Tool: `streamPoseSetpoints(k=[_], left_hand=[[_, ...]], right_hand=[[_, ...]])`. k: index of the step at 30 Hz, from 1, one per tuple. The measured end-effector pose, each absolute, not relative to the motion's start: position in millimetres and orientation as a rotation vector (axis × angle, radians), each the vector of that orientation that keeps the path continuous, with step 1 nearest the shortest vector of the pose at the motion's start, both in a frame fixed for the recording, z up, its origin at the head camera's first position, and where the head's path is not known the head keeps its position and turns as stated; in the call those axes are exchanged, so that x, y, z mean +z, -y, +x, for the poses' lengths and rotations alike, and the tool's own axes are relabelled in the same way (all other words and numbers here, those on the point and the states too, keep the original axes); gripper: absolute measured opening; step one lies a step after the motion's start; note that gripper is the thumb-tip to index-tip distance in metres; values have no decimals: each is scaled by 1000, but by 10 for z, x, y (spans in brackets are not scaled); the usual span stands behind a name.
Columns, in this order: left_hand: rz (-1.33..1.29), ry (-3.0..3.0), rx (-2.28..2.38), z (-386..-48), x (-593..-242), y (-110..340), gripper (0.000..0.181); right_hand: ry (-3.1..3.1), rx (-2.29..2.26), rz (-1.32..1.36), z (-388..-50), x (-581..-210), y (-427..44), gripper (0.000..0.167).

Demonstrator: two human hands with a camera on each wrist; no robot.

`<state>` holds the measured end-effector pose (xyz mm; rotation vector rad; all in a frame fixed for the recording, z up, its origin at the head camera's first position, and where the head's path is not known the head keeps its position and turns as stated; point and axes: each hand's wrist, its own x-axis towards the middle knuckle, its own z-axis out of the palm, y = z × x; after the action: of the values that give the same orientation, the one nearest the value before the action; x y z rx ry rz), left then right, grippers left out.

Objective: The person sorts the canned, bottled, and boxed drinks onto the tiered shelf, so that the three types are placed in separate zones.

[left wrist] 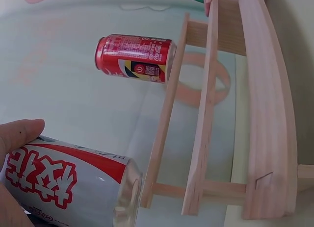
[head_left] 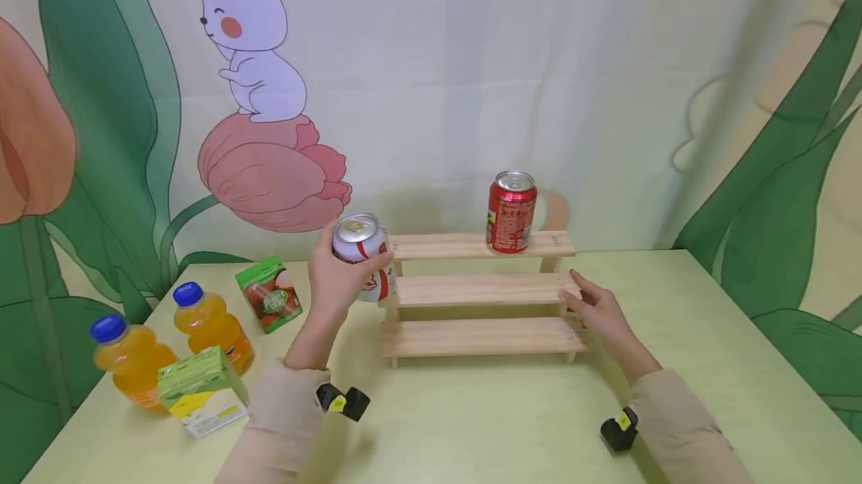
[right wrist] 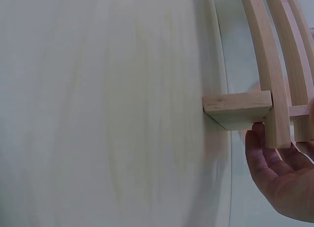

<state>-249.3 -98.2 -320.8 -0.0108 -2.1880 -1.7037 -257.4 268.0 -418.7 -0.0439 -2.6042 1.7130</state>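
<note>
Left hand [head_left: 334, 274] — grips can [head_left: 362, 246] (white)

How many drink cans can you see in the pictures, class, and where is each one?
2. The red can stands on the wooden rack's top shelf, toward the right end; the white can is in the person's left hand.

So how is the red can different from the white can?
The red can is mostly red all over, while the white can is whitish with a red band and big red writing.
The red can stands upright on the top wooden shelf, but the white can is held in the person's left hand.
Both are drink cans with silvery tops.
</note>
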Motion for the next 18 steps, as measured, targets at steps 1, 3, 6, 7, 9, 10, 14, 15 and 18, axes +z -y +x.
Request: streamPoseSetpoints(k=[1,3,6,7,9,10,14,15,18], left_hand=[[-9,2186,-1704,-2496,-3202,986,76],[0,2180,-1703,-2501,-3187,988,75],[-10,2170,-1716,-2525,-3166,963,75],[-13,2171,-1720,-2536,-3160,950,76],[-26,2175,-1719,-2560,-3150,922,77],[-36,2178,-1715,-2576,-3148,910,77],[-59,2192,-1687,-2629,-3125,858,77],[-64,2192,-1683,-2645,-3117,845,76],[-82,2185,-1680,-2695,-3089,807,74]], right_hand=[[2602,1718,-39,-2577,-4194,-2669,64],[2606,1721,-32,-2582,-4202,-2651,64],[2608,1696,-44,-2583,-4195,-2643,64],[2610,1684,-45,-2580,-4189,-2644,63],[2615,1671,-40,-2577,-4180,-2650,63],[2617,1667,-38,-2574,-4177,-2654,63],[2622,1673,-32,-2569,-4179,-2667,63],[2619,1679,-34,-2570,-4182,-2670,63],[2609,1677,-38,-2569,-4186,-2673,63]])
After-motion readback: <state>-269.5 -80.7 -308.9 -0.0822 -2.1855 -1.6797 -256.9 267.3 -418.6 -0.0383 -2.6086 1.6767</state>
